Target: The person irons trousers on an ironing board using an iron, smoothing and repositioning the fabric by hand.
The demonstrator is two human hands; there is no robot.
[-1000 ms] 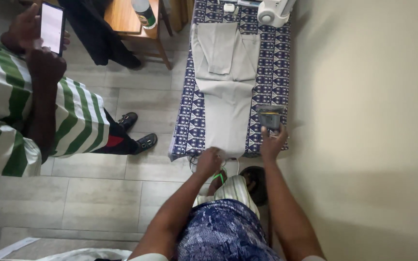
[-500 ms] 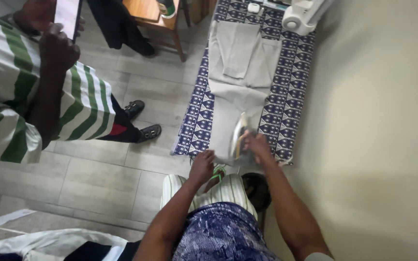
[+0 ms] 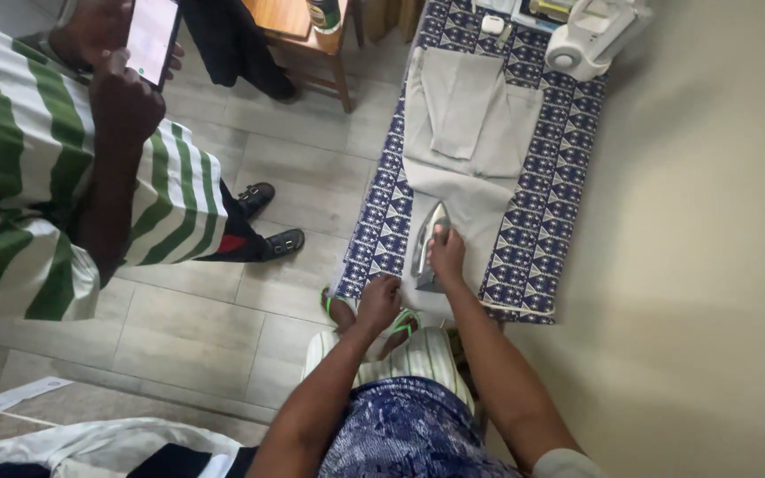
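A pair of light grey trousers (image 3: pixel 467 133) lies lengthwise on an ironing board with a blue and white patterned cover (image 3: pixel 542 221). My right hand (image 3: pixel 446 254) grips the handle of a silver iron (image 3: pixel 427 239) that rests flat on the trouser leg near the board's near end. My left hand (image 3: pixel 379 299) pinches the hem of the trouser leg at the board's near edge.
A person in a green and white striped top (image 3: pixel 46 177) stands at the left holding a phone (image 3: pixel 150 35). A wooden stool (image 3: pixel 298 26) with a bottle stands behind. A white appliance (image 3: pixel 591 35) sits at the board's far end. A beige wall (image 3: pixel 710 265) runs along the right.
My right hand took the iron from its upright stand on the board's right side and set it flat on the trouser leg. The view shifted slightly.
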